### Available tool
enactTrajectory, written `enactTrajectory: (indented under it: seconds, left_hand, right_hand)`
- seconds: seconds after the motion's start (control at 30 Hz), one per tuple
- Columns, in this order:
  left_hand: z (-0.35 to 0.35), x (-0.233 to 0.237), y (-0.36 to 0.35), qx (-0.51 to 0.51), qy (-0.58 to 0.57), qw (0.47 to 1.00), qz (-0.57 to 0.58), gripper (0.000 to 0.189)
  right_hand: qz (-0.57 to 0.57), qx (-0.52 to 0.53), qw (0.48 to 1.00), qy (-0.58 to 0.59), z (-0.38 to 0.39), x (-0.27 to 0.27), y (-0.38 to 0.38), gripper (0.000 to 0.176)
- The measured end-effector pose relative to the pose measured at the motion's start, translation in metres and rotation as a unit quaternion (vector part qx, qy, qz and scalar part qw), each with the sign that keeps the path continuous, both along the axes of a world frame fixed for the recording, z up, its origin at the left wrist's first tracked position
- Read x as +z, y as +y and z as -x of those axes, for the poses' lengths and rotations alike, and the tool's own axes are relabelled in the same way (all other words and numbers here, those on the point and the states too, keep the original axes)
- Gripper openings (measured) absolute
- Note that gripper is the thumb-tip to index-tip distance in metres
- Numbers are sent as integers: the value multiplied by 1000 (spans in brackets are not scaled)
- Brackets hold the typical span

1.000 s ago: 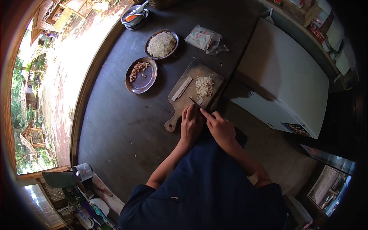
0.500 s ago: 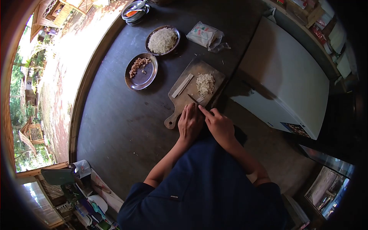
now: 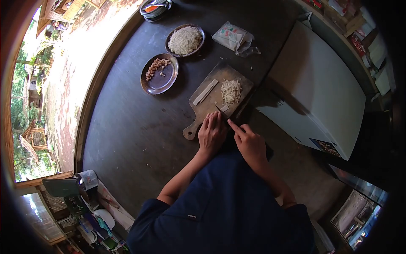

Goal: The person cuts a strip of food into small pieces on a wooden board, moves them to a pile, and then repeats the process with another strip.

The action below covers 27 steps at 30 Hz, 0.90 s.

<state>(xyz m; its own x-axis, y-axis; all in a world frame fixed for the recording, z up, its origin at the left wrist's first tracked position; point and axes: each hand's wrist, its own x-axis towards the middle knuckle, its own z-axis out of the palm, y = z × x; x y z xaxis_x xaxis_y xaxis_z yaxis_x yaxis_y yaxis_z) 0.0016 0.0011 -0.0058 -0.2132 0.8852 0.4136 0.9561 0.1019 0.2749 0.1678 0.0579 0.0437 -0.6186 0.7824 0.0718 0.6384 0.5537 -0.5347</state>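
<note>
A wooden cutting board with a handle lies on the dark table in front of me. My right hand grips a knife, its index finger stretched along the top and its dark blade pointing up and left. Beside the blade, my left hand presses down at the board's near edge with its fingers together; whatever is under them is hidden. A small pale piece touches or lies just beyond the blade. Farther up the board are pale strips and a heap of thin pale shreds.
Beyond the board stand a plate with brownish chopped pieces, a bowl heaped with pale shreds and a plastic bag. Stacked dishes are at the far edge. A white chest-like appliance borders the table on the right.
The view has shifted slightly, so the board and dishes appear a little higher and to the right. My right hand sits slightly farther from the left; the knife stays by the small piece.
</note>
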Motion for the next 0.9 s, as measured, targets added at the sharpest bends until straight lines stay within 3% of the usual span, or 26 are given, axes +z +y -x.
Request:
enactTrajectory:
  seconds: [0.4, 0.63, 0.77, 0.9]
  left_hand:
    - [2, -1, 0, -8, 0, 1000, 10, 50]
    - [2, 2, 0, -19, 32, 999, 5, 48]
    - [-5, 3, 0, 5, -21, 1000, -17, 47]
    - [-4, 2, 0, 1, -5, 1000, -28, 44]
  right_hand:
    - [23, 4, 999, 22, -10, -1, 4, 50]
    - [36, 61, 995, 74, 3, -19, 24, 52]
    - [12, 39, 999, 22, -12, -13, 11, 53]
    - [-13, 41, 999, 17, 0, -21, 13, 54]
